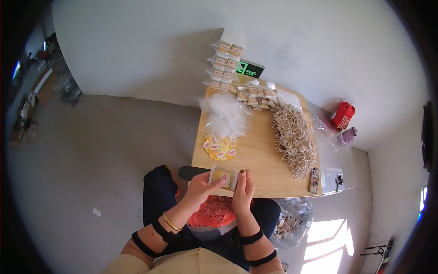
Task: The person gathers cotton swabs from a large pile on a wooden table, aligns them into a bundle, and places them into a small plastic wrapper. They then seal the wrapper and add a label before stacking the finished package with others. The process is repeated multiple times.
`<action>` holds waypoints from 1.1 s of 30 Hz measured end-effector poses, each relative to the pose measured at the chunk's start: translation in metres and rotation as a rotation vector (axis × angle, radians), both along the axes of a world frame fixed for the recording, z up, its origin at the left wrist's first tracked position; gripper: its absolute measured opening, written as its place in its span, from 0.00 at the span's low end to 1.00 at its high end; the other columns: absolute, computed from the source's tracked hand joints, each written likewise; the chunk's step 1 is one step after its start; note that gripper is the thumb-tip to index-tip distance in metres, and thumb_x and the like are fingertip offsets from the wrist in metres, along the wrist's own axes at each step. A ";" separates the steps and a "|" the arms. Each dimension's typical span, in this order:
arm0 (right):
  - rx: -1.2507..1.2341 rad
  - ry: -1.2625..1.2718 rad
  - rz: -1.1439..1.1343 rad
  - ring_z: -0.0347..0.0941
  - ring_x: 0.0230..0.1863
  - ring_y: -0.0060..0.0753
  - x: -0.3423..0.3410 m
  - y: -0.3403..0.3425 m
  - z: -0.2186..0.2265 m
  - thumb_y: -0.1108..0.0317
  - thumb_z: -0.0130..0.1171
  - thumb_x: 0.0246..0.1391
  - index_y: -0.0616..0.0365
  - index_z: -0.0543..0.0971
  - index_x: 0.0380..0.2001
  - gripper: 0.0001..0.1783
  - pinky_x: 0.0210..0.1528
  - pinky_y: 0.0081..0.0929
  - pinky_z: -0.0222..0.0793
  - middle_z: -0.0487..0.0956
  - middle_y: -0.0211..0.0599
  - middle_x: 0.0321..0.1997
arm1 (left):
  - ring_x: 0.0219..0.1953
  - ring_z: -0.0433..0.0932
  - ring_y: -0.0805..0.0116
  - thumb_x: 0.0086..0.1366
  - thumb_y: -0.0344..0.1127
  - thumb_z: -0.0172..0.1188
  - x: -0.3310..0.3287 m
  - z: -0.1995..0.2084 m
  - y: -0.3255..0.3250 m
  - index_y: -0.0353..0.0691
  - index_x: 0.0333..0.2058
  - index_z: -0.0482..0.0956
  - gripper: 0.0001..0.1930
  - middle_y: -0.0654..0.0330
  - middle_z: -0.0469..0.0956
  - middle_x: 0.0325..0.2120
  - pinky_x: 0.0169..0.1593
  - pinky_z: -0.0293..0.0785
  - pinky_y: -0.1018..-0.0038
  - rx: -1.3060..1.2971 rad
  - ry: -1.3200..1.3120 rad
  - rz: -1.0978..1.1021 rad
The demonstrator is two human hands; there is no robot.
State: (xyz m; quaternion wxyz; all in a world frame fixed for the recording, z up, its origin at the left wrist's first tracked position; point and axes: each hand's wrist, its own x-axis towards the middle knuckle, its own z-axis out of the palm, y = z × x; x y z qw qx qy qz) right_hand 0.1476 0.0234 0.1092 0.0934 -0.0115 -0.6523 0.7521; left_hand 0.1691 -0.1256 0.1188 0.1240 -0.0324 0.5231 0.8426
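Observation:
Just over the table's near edge, both my hands hold a small flat clear packet of cotton swabs (pixel 232 180) with a yellow card inside. My left hand (pixel 199 189) grips its left side, thumb laid across the front. At its right edge, the fingers of my right hand (pixel 242 194) are closed on it. Beyond the packet lies a heap of yellow printed cards (pixel 220 147). Behind those are loose clear plastic bags (pixel 226 116). A large pile of loose cotton swabs (pixel 294 137) covers the right side of the wooden table (pixel 255 150).
Filled packs (pixel 223 66) are stacked at the back left, beside several smaller packs (pixel 258 96) and a green sign (pixel 251 68). A phone (pixel 314 179) lies at the right corner. An orange-red bag (pixel 212 212) rests at my lap; a clear sack (pixel 292 223) is right of my legs.

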 end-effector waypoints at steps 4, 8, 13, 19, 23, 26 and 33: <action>-0.116 0.071 0.098 0.65 0.26 0.13 0.027 0.007 0.026 0.62 0.46 0.76 0.55 0.70 0.29 0.17 0.30 0.13 0.59 0.74 0.25 0.28 | 0.42 0.81 0.80 0.66 0.36 0.70 0.009 0.052 -0.002 0.31 0.47 0.83 0.16 0.59 0.86 0.41 0.49 0.77 0.76 -0.092 0.175 0.052; 0.005 0.167 0.337 0.72 0.42 0.19 0.038 0.032 0.017 0.68 0.47 0.74 0.59 0.75 0.44 0.08 0.49 0.19 0.68 0.76 0.28 0.41 | 0.38 0.83 0.77 0.65 0.31 0.70 0.027 0.098 -0.009 0.36 0.48 0.85 0.14 0.58 0.87 0.39 0.42 0.79 0.76 -0.531 0.492 0.069; -0.333 -0.006 0.604 0.68 0.63 0.28 0.050 0.028 0.048 0.76 0.56 0.65 0.60 0.77 0.55 0.15 0.65 0.29 0.64 0.72 0.35 0.60 | 0.40 0.86 0.60 0.57 0.26 0.71 0.037 0.123 -0.008 0.41 0.48 0.85 0.18 0.56 0.86 0.43 0.44 0.81 0.71 -0.709 0.822 0.048; -0.279 0.071 0.651 0.73 0.58 0.27 0.047 0.031 0.050 0.75 0.63 0.58 0.61 0.80 0.50 0.16 0.61 0.29 0.69 0.76 0.36 0.57 | 0.43 0.86 0.59 0.53 0.22 0.71 0.042 0.135 0.000 0.42 0.49 0.84 0.22 0.60 0.86 0.46 0.45 0.82 0.68 -0.742 1.027 0.022; -0.364 0.083 0.623 0.76 0.53 0.27 0.049 0.033 0.050 0.76 0.63 0.58 0.62 0.81 0.47 0.13 0.57 0.28 0.71 0.80 0.35 0.50 | 0.41 0.85 0.59 0.50 0.22 0.73 0.047 0.143 0.002 0.42 0.49 0.84 0.25 0.60 0.86 0.42 0.44 0.82 0.69 -0.793 1.051 0.044; -0.434 0.018 0.587 0.76 0.51 0.28 0.054 0.033 0.060 0.75 0.63 0.58 0.62 0.82 0.45 0.11 0.55 0.27 0.72 0.81 0.35 0.47 | 0.40 0.84 0.60 0.47 0.22 0.75 0.054 0.151 0.003 0.41 0.46 0.84 0.24 0.59 0.85 0.39 0.42 0.81 0.69 -0.815 0.993 0.092; -0.067 0.139 0.573 0.72 0.60 0.30 0.055 0.050 0.091 0.78 0.65 0.53 0.61 0.79 0.53 0.22 0.58 0.30 0.73 0.77 0.39 0.60 | 0.38 0.84 0.62 0.47 0.22 0.75 0.058 0.149 0.000 0.40 0.39 0.83 0.19 0.58 0.83 0.36 0.39 0.81 0.72 -0.775 1.057 0.170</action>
